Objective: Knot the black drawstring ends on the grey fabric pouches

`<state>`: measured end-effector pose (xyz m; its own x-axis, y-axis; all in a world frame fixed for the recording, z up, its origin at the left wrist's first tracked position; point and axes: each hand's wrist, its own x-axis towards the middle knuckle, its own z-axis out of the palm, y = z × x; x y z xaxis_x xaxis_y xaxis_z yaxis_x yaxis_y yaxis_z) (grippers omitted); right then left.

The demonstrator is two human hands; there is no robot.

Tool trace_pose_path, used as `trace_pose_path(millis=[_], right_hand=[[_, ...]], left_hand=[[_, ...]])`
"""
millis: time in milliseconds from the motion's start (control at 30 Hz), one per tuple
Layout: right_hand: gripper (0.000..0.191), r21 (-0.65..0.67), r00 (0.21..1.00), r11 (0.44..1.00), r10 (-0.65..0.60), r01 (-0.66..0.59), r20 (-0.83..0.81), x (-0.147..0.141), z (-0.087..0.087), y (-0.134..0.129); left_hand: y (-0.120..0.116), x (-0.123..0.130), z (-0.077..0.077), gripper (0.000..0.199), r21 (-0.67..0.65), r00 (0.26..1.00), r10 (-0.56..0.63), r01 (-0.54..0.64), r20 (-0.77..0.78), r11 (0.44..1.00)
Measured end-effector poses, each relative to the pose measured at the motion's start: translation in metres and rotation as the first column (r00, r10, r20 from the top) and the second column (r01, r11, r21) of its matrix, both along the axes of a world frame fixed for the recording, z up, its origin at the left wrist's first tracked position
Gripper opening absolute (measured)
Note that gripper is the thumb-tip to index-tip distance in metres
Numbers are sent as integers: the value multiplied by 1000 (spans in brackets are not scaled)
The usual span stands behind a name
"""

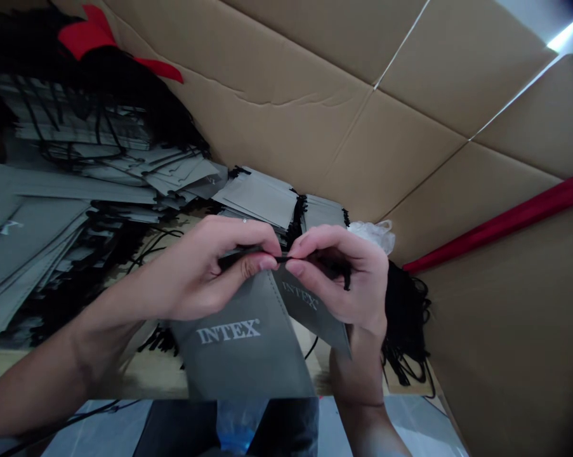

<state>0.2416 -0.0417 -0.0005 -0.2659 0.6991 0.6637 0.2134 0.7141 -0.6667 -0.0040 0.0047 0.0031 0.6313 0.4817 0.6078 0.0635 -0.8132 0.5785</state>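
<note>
Both hands meet near the middle of the view, thumbs and forefingers pinched on a thin black cord (282, 258) that runs between the fingertips. My left hand (210, 270) is closed on its left part, above a grey pouch (248, 355) with white INTEX lettering. My right hand (346, 273) is closed on the right part, with more black cord inside its curled fingers. A second grey INTEX pouch (309, 311) hangs below my right hand, partly behind the first one. The upper edges of both pouches are partly hidden by the fingers.
Stacks of grey pouches with black cords (124, 171) fill the left side. Smaller stacks (262, 193) stand behind my hands by a cardboard wall (315, 82). A clear plastic bag (374, 233) and a bundle of black cords (405, 317) are at right. A red strip (505, 222) crosses the cardboard.
</note>
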Motion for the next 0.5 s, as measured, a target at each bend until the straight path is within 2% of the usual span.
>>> trace_pose_path(millis=[133,233,400,500], right_hand=[[21,-7,995,999,-41,42,95,2,2,-1],[18,2,995,998,-59,59,75,0,2,-5],[11,31,989,990,-139,138,57,-3,4,-8],[8,46,989,990,-132,130,60,-1,3,-6]], left_hand=[[-5,0,3,19,21,995,92,-91,-39,996],[-7,1,5,22,2,995,89,-89,-36,996],[-7,6,2,18,43,991,125,-127,48,991],[-7,10,-5,7,-62,983,103,-94,155,994]])
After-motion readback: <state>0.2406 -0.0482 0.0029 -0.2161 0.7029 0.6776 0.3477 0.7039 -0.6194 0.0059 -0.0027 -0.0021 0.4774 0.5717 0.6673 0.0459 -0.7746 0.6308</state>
